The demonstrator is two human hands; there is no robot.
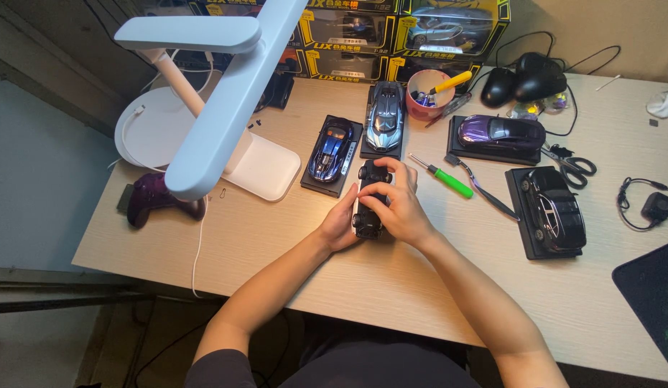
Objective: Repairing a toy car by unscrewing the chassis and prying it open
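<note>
Both my hands hold a small black model car (368,176) over the middle of the wooden desk (291,251), its underside turned up. My left hand (340,224) grips its left side and my right hand (400,205) wraps its right side, fingers over the chassis. Just behind it stand a dark blue model car (332,147) on a black base and a silver-blue model car (386,113) on another base. A green-handled screwdriver (443,177) lies right of my right hand.
A purple model car (501,132) and a black model car (557,210) sit on bases at the right, with scissors (574,167), tweezers (486,192), a pink cup of tools (429,93), computer mice (524,80) and boxes behind. A white desk lamp (219,108) and a game controller (156,197) stand left.
</note>
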